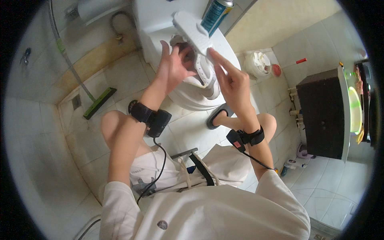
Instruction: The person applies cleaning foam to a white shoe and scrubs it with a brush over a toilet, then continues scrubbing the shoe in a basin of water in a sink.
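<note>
A white sneaker (211, 88) with a row of eyelets lies on the closed white toilet lid (231, 54). Slanting above it is a white sole-shaped piece (192, 31); whether it belongs to a second shoe cannot be told. My right hand (235, 81) pinches the near end of this piece between its fingertips. Beside the sneaker's opening, my left hand (174, 67) has its fingers spread, with some fingertips close to the shoe; contact is unclear. Part of the shoe lies hidden behind the left fingers. An aerosol can (216, 16) stands at the back of the lid.
A green floor squeegee (99, 103) leans on the left. On the right are an open white tub (257, 64) with white contents, a red round lid (276, 70) and a dark cabinet (322, 114). A slippered foot (217, 118) rests below the toilet.
</note>
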`<state>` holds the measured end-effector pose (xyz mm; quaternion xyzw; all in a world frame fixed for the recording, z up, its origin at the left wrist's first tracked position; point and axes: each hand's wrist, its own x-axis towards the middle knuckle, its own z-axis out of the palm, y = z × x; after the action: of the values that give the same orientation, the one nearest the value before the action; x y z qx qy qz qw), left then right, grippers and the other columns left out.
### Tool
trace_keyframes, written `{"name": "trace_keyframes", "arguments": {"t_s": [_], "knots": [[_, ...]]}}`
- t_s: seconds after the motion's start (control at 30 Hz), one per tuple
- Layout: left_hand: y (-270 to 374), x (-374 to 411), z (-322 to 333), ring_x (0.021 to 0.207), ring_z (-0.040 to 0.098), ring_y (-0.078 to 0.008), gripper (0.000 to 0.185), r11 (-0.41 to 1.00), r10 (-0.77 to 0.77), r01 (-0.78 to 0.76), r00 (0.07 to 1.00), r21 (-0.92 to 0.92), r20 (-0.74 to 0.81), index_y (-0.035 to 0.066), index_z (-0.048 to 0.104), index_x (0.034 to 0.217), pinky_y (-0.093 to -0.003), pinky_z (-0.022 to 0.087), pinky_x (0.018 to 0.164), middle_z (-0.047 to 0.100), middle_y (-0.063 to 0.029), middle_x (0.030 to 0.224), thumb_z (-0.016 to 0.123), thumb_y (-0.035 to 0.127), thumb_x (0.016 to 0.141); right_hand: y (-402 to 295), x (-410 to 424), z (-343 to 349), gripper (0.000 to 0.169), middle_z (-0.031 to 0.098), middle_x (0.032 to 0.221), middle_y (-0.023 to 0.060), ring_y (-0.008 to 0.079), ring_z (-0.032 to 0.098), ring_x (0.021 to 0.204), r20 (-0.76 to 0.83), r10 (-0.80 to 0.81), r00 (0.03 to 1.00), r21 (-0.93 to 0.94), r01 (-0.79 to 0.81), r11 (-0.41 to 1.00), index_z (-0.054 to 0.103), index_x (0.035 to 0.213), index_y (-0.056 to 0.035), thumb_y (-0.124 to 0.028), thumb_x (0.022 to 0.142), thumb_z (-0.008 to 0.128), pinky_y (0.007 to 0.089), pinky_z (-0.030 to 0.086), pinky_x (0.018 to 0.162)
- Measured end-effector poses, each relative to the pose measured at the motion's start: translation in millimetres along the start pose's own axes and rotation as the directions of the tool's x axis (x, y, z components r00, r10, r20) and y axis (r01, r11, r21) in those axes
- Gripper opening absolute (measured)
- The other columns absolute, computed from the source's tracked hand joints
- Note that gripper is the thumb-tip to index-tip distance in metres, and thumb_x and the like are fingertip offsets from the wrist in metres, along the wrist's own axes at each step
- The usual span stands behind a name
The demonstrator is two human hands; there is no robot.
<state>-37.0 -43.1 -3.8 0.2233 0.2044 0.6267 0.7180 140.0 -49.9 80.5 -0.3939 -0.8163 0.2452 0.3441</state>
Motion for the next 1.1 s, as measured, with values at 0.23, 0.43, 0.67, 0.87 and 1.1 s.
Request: {"name": "trace_keyframes", "arguments": {"t_s": [0.23, 0.43, 0.67, 0.87, 1.1], "knots": [[-4.3, -0.8, 12.2, 0.122, 0.041, -0.0261, 0.092, 0.999, -0.018, 0.018, 1.0, 0.048, -0.002, 0.017, 0.018, 0.145, -0.0531, 0.034, 0.101, 0.033, -0.0062, 0.142, 0.02, 0.082, 0.08, 23.7, 11.5, 9.0, 0.033, 0.063, 0.072, 0.0169, 0.0163, 0.056, 0.047, -0.009, -0.059, 0.998, -0.192, 0.057, 0.98, 0.064, 0.12, -0.0188, -0.011, 0.087, 0.06, 0.0295, 0.046, 0.052], [-1.3, -0.5, 4.3, 0.118, 0.044, -0.0265, 0.093, 0.998, 0.026, -0.024, 0.999, 0.053, -0.035, 0.015, 0.02, 0.144, -0.0511, 0.036, 0.098, 0.038, -0.0066, 0.137, 0.022, 0.082, 0.079, 41.0, 2.4, -9.1, 0.032, 0.056, 0.064, 0.0098, 0.0076, 0.038, 0.049, 0.083, 0.063, 0.994, -0.131, -0.052, 0.99, 0.063, 0.121, -0.0172, -0.009, 0.09, 0.057, 0.0254, 0.04, 0.049], [-4.4, -3.0, 20.2, 0.115, 0.046, -0.0223, 0.087, 0.982, -0.022, 0.038, 0.996, 0.187, -0.086, 0.016, 0.031, 0.138, -0.0463, 0.035, 0.099, 0.047, -0.0035, 0.126, 0.021, 0.081, 0.081, 43.4, -9.7, -26.4, 0.034, 0.06, 0.074, -0.0017, 0.0037, 0.034, 0.053, 0.083, 0.01, 0.997, -0.074, -0.004, 0.997, 0.06, 0.125, -0.0133, -0.005, 0.092, 0.055, 0.0211, 0.034, 0.047], [25.3, -4.2, 41.2, 0.117, 0.046, -0.0177, 0.088, 0.654, -0.069, 0.028, 0.997, 0.756, 0.024, 0.011, 0.045, 0.131, -0.0372, 0.031, 0.104, 0.054, -0.0066, 0.119, 0.024, 0.08, 0.081, 34.5, 4.8, -31.0, 0.031, 0.049, 0.068, -0.0069, 0.0018, 0.026, 0.055, 0.006, 0.064, 0.998, 0.18, -0.064, 0.982, 0.059, 0.126, -0.012, -0.018, 0.096, 0.051, 0.0206, 0.023, 0.046], [3.6, 56.0, 60.0, 0.097, 0.054, -0.0206, 0.09, -0.115, -0.297, 0.221, 0.923, 0.968, -0.246, 0.001, 0.061, 0.114, -0.0293, 0.041, 0.085, 0.063, -0.0118, 0.1, 0.026, 0.079, 0.083, 101.8, -59.6, -11.8, 0.033, 0.041, 0.067, -0.009, 0.0017, 0.027, 0.055, -0.028, 0.41, 0.912, 0.543, -0.33, 0.772, 0.057, 0.127, -0.0077, -0.02, 0.097, 0.051, 0.0206, 0.02, 0.047]]}}
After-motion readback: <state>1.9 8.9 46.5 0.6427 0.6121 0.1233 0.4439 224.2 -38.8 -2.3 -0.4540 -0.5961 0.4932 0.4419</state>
